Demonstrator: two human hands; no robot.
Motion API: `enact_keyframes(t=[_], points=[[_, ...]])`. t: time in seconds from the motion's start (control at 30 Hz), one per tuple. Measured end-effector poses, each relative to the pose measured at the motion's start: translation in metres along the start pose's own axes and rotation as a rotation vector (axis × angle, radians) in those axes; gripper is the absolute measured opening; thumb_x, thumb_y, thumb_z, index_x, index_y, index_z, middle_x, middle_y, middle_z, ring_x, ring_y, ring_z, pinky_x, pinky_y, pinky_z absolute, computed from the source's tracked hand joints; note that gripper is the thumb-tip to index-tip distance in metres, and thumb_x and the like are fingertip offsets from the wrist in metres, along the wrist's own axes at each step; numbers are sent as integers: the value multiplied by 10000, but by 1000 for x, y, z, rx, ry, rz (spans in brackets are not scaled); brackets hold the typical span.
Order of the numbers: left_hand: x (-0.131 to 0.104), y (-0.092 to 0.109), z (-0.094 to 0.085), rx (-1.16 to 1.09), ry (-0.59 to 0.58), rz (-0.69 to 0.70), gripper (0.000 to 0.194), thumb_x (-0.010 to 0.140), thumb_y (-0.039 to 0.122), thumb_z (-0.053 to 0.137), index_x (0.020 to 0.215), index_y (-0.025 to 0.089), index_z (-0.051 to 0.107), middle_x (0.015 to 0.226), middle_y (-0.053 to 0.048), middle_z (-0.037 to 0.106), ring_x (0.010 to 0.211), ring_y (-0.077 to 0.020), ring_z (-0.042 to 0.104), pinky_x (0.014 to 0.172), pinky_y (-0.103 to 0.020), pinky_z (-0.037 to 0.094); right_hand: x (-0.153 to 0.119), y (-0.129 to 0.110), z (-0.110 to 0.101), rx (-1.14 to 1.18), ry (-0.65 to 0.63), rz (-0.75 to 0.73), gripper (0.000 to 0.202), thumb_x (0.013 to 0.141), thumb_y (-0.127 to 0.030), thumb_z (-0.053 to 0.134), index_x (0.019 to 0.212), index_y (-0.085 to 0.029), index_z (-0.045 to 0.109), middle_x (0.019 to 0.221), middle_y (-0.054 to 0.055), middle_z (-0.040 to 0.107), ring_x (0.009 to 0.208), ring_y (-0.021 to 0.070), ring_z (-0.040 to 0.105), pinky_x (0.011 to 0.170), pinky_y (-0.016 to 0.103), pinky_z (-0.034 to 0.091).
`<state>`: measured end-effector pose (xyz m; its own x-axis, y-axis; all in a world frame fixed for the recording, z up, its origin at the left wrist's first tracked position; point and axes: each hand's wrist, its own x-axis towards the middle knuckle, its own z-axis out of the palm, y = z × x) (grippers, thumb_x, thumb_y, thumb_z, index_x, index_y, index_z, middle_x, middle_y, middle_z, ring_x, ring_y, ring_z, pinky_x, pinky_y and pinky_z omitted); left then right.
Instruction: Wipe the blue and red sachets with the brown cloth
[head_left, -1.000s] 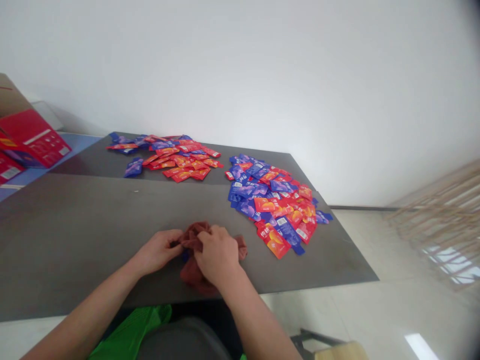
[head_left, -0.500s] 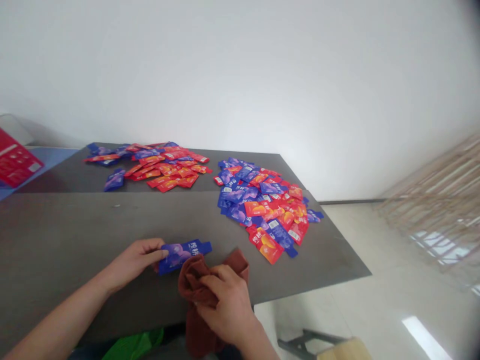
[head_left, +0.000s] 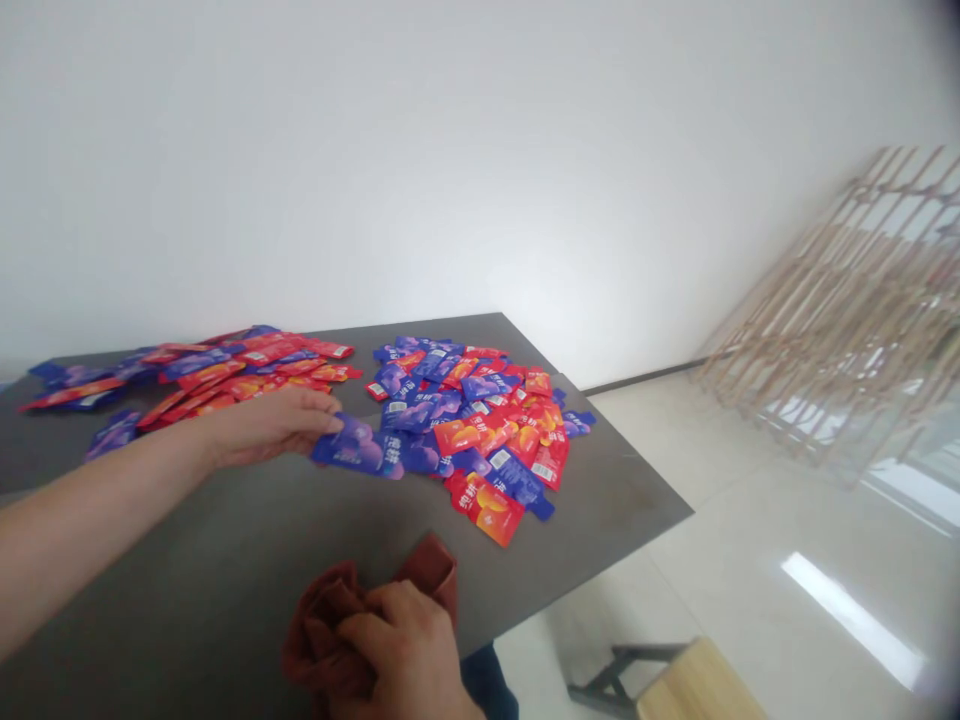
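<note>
My left hand (head_left: 281, 425) pinches the bottom end of a blue-purple pouch (head_left: 358, 446), whose spout end points right and reaches the edge of the right-hand pile. That pile (head_left: 480, 410) mixes red-orange and blue pouches. Behind my left forearm lies a second pile (head_left: 255, 362) of red and blue pouches. Near the table's front edge, my right hand (head_left: 409, 640) has its fingers closed on a bunched reddish-brown cloth (head_left: 330, 620).
The dark grey table (head_left: 600, 520) ends at a corner on the right. Beyond it stand a wooden-topped stool (head_left: 697, 685) on the floor and a slatted wooden rack (head_left: 847, 300) against the white wall.
My left hand has moved the blue pouch forward, away from the cloth, to the right-hand pile. My right hand and the cloth sit lower and further left. The view has turned right.
</note>
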<state>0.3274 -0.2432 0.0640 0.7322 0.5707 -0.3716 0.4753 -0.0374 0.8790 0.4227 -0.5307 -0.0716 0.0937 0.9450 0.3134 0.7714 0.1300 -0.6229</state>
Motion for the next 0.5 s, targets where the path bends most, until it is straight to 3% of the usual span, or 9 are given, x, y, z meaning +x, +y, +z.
enact_keyframes(t=[0.13, 0.2, 0.27, 0.37, 0.43, 0.5], points=[[81, 45, 22, 151, -106, 175, 285, 816, 425, 606, 803, 141, 583, 764, -52, 671, 708, -168, 601, 717, -314, 497, 1, 0, 6, 45, 52, 33, 220, 907, -479, 570, 825, -287, 639, 871, -5, 639, 772, 169, 602, 684, 299, 461], [115, 51, 35, 245, -113, 181, 287, 793, 428, 611, 735, 149, 576, 698, -44, 649, 663, -161, 586, 666, -290, 481, 1, 0, 10, 52, 72, 50, 215, 899, -480, 577, 817, -290, 635, 857, -11, 637, 772, 169, 604, 683, 300, 459], [136, 50, 44, 476, -165, 191, 287, 746, 433, 642, 672, 159, 599, 643, -17, 633, 617, -148, 563, 603, -253, 439, 1, 1, 13, 50, 84, 53, 191, 886, -473, 593, 825, -298, 638, 856, -15, 638, 773, 169, 606, 686, 298, 461], [133, 40, 34, 619, -234, 182, 249, 618, 396, 753, 607, 169, 651, 571, 13, 618, 582, -141, 538, 561, -228, 378, 0, 6, 18, 49, 97, 40, 166, 859, -468, 613, 840, -307, 650, 858, -9, 640, 760, 173, 608, 677, 300, 471], [112, 30, 10, 655, -222, 167, 233, 614, 403, 761, 644, 181, 694, 599, 15, 643, 602, -145, 547, 570, -223, 370, -2, 10, 18, 59, 102, 24, 150, 819, -457, 634, 852, -313, 661, 858, 0, 645, 751, 182, 615, 677, 309, 488], [79, 13, -24, 674, -138, 124, 243, 650, 426, 731, 719, 193, 727, 668, 6, 675, 621, -152, 555, 577, -225, 372, -7, 16, 17, 78, 81, -18, 169, 766, -428, 664, 900, -325, 675, 878, 8, 659, 767, 197, 634, 685, 315, 512]])
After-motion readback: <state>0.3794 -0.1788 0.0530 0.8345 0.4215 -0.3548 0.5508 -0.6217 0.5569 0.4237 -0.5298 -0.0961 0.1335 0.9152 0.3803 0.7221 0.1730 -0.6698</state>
